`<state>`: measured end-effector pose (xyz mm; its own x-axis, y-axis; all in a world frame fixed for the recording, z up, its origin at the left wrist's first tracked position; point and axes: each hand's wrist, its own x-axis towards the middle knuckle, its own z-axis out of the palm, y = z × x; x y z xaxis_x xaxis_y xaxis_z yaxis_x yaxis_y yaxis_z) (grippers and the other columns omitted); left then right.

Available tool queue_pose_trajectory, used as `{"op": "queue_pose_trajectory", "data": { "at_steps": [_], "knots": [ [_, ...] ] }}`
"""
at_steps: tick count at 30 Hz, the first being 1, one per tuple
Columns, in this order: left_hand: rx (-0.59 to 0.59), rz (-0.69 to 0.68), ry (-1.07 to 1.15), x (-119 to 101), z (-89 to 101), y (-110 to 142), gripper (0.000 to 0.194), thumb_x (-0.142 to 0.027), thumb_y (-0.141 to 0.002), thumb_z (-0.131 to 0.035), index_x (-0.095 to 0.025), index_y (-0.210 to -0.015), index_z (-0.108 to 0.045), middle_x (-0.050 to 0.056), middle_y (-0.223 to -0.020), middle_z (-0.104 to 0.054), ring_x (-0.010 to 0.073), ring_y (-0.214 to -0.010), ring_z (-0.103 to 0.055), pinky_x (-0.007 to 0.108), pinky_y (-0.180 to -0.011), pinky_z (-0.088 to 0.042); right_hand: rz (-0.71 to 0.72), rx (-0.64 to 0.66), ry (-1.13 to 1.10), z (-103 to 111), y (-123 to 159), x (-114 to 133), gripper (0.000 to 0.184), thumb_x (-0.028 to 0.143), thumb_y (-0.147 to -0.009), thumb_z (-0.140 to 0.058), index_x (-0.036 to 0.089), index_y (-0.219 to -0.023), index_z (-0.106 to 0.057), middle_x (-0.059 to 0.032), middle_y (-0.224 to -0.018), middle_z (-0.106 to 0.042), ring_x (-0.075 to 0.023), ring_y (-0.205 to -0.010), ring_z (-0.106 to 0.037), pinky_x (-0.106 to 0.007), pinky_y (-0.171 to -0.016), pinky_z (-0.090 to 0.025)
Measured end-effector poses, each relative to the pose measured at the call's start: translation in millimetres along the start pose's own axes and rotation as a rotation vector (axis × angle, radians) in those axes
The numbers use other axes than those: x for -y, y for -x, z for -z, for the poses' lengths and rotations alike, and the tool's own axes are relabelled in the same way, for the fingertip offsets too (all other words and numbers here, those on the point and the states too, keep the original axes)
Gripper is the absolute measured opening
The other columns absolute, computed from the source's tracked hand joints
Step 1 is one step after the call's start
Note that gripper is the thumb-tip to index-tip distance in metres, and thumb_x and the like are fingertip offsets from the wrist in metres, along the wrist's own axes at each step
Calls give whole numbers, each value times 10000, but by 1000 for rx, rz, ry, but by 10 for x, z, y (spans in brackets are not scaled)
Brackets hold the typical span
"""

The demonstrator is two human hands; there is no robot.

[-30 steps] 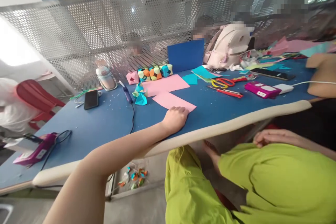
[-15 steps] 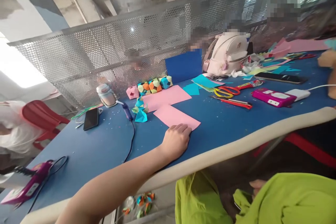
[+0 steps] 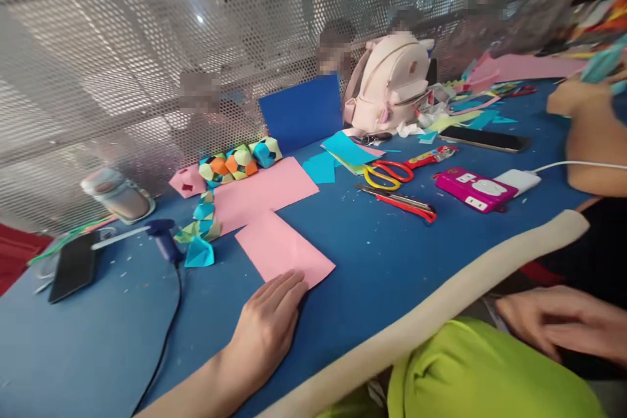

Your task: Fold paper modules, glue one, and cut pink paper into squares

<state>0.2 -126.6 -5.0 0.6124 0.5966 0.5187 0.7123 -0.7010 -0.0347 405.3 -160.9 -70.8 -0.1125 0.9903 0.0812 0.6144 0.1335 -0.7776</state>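
My left hand [image 3: 269, 320] lies flat on the near corner of a pink paper sheet [image 3: 279, 245], fingers stretched out and close together. This sheet rests on the blue table, its far end beside a larger pink sheet [image 3: 267, 189]. Low on the right, past my green-clothed knee [image 3: 480, 372], is my right hand [image 3: 553, 320], slightly blurred, below the table edge. Its fingers look loosely apart, with nothing plainly held. Folded paper balls [image 3: 228, 166] stand in a row behind the larger sheet, with blue and green folded pieces [image 3: 200, 252] beside it.
A glue gun [image 3: 164, 241] with a black cable stands left, near a phone [image 3: 76, 264] and a cup [image 3: 117, 192]. Rightward lie scissors [image 3: 386, 176], a red cutter knife [image 3: 401, 202] and a magenta power strip [image 3: 475, 189]. Another person's arm [image 3: 592, 137] reaches in at far right.
The view has tilted down and turned right, so the table things appear further left. My left hand remains on the pink sheet, fingers straighter. My right hand has come out from behind the knee.
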Motion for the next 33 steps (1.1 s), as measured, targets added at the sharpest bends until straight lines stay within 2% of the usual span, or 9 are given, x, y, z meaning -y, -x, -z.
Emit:
{"op": "queue_pose_trajectory", "data": {
  "at_steps": [3,6,11,16,21,23,25,29,33],
  "knots": [
    [-6,17,75,45,21,-3,360,-49,-861,-427,-163,-1189,-526,114,-1115,-703,190,-1061,-660,281,-900,-563,67,148,-197,283,-689,396,491,606,-866,-439,282,-518,-565,-119,-573,-562,-200,-577,-565,-374,-581,-447],
    [41,39,156,51,48,26,359,-35,-845,-446,-169,-1168,-526,113,-1150,-689,201,-1121,-627,295,-923,-558,183,-24,73,301,-1405,669,297,535,-856,-479,284,-813,-633,-94,-889,-664,-235,-821,-626,-359,-704,-496],
    [225,12,289,-14,217,7,352,-26,-870,-365,-222,-1114,-524,92,-1232,-650,213,-1231,-542,397,-985,-530,327,32,595,2,-2021,585,323,357,-839,-452,192,-1069,-608,-133,-1083,-645,-325,-1046,-594,-467,-834,-501],
    [379,7,223,228,416,75,497,32,-809,-322,-262,-1149,-536,59,-1361,-548,240,-1312,-452,535,-1075,-408,394,43,558,-1,-2030,513,350,298,-799,-467,229,-1112,-608,-103,-1125,-655,-327,-1048,-612,-466,-829,-519],
    [337,104,74,558,562,101,404,-44,-848,-352,-298,-1015,-618,4,-1378,-538,222,-1280,-493,396,-1004,-493,454,-55,482,31,-1910,707,417,313,-807,-451,254,-1201,-575,-70,-1232,-623,-313,-995,-652,-433,-787,-538],
    [395,218,33,501,538,11,292,-160,-892,-437,-290,-1090,-608,23,-1397,-521,214,-1227,-547,312,-925,-544,480,-81,463,-9,-1878,780,465,304,-809,-454,234,-1258,-549,-67,-1277,-602,-305,-1016,-649,-420,-805,-541],
    [375,278,12,334,431,-86,294,-289,-907,-489,-276,-1187,-577,51,-1413,-502,240,-1241,-534,329,-921,-544,485,-63,433,-60,-1854,839,471,291,-813,-467,202,-1268,-551,-70,-1247,-626,-283,-1014,-655,-390,-828,-542],
    [378,97,-40,2,102,-168,610,-498,-889,-498,-196,-1409,-398,144,-1497,-362,349,-1381,-317,566,-1081,-330,428,83,409,-139,-1832,910,384,257,-828,-481,177,-1177,-621,-59,-1094,-705,-242,-943,-683,-339,-806,-550],
    [467,28,-51,55,14,-135,668,-485,-891,-502,-196,-1462,-312,155,-1524,-295,355,-1391,-292,570,-1071,-342,445,153,430,-117,-1866,923,359,232,-840,-474,174,-1154,-639,-69,-1133,-692,-242,-988,-669,-326,-795,-545]
  ]
}}
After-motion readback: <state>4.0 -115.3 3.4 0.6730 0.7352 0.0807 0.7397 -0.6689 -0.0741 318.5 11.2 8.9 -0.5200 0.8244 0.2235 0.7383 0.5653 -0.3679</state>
